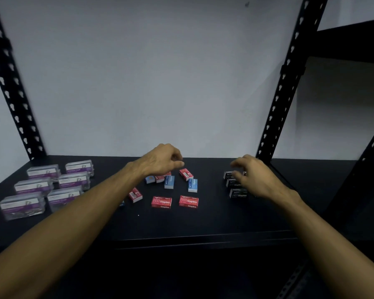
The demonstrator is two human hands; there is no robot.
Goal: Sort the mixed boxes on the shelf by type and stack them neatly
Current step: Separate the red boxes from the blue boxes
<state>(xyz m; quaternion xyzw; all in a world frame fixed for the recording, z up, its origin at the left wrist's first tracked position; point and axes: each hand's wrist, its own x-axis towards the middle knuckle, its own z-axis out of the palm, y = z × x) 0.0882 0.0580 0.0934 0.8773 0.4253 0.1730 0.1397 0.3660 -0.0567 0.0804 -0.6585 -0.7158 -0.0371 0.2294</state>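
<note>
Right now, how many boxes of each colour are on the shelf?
Clear plastic paper-clip boxes with purple labels: 6
Red cardboard staple boxes: 5
Blue cardboard boxes: 4
Black cardboard staple boxes: 3
Total: 18 visible; others may be hidden.

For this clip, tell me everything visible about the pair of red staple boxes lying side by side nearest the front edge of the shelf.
The pair of red staple boxes are small cardboard-looking cartons, closed, lying flat on the black shelf with a gap between them. Each top face is red with white "Staples" lettering and a "10" mark, print facing the camera. They sit in front of the scattered red and blue boxes. Neither hand touches them; only the shelf does.
</note>
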